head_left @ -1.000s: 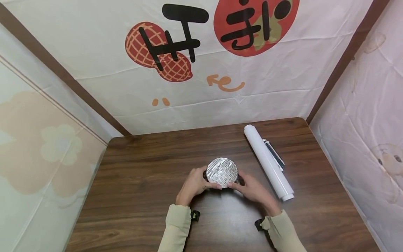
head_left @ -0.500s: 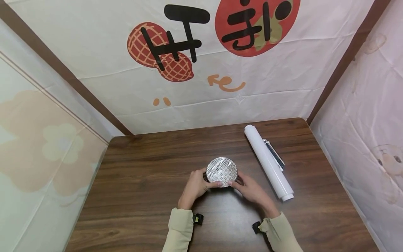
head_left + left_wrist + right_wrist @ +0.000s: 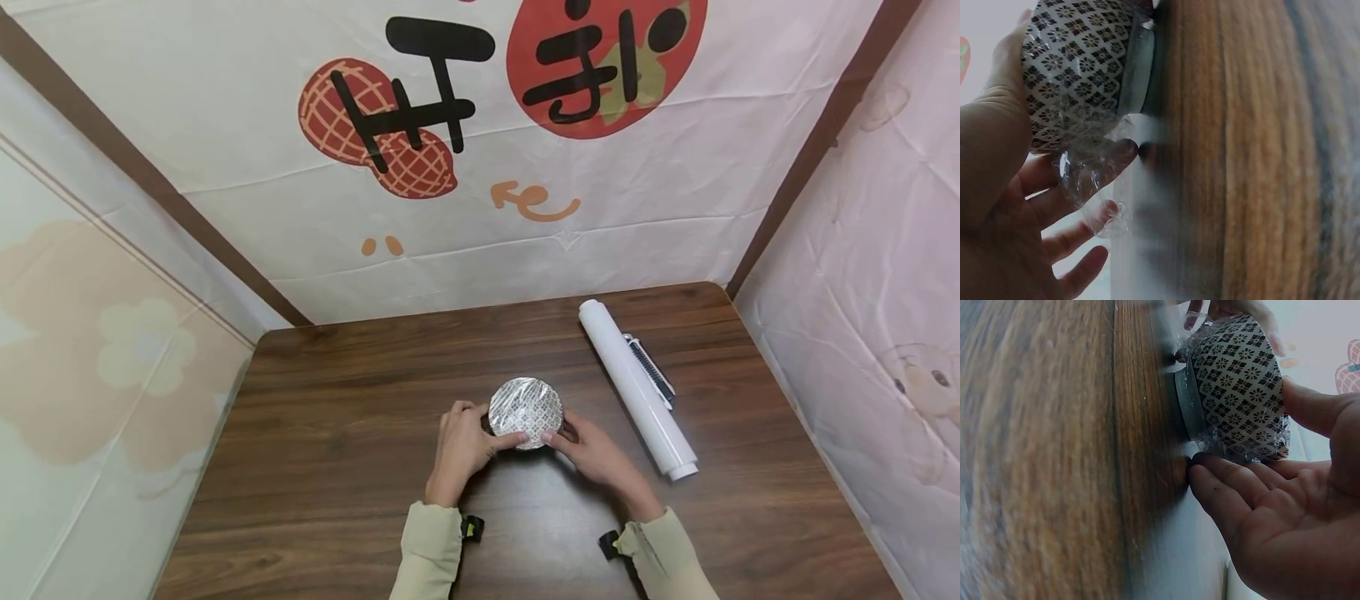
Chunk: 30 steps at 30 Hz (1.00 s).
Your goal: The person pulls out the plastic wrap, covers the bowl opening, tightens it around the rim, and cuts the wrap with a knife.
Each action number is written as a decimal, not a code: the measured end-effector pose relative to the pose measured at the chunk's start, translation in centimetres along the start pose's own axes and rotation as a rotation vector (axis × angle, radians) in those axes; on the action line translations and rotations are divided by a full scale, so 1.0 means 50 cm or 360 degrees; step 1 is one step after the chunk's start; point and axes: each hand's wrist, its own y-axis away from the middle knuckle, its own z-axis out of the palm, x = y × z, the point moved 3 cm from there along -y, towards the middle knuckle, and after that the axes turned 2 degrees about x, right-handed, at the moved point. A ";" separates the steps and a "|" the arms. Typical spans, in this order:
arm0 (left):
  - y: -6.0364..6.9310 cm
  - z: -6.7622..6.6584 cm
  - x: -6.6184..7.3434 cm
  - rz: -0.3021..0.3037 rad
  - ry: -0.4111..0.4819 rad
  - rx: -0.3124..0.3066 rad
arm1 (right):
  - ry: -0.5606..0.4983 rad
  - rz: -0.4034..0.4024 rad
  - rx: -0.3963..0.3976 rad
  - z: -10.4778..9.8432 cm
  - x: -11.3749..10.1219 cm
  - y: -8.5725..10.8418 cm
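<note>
A patterned bowl [image 3: 526, 410] stands upright on the wooden table, its mouth covered by shiny clear plastic wrap. My left hand [image 3: 461, 446] holds its left side, thumb at the near rim and fingers at the side. On the right, my right hand [image 3: 595, 452] grips it, also with the thumb at the near rim. In the left wrist view, loose plastic wrap [image 3: 1088, 181] hangs by the spread fingers, below the dark floral wall of the bowl [image 3: 1079, 62]. The right wrist view shows crumpled wrap around the bowl [image 3: 1238, 387] and its foot near the tabletop.
A long white roll of plastic wrap [image 3: 637, 387] lies slantwise on the table's right. Beside it is a slim dark-and-white object with a ridged surface [image 3: 651, 371]. Printed cloth walls [image 3: 450, 275] border the table at the back and sides.
My left hand's fingers have shifted outward and bent a little away from the bowl's side, the thumb staying at the rim. The right hand and the bowl hold nearly still.
</note>
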 end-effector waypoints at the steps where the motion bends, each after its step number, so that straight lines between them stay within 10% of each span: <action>1: 0.001 -0.001 0.000 0.0007 -0.0025 0.0010 | 0.0001 -0.0001 0.0004 0.000 0.001 0.000; 14: 0.008 0.007 -0.010 -0.0222 0.0361 -0.0087 | -0.0110 0.0028 0.0005 0.012 -0.006 0.007; 30: 0.013 0.028 -0.005 -0.0343 0.0481 0.0157 | -0.0243 0.0035 0.0315 0.039 -0.004 0.007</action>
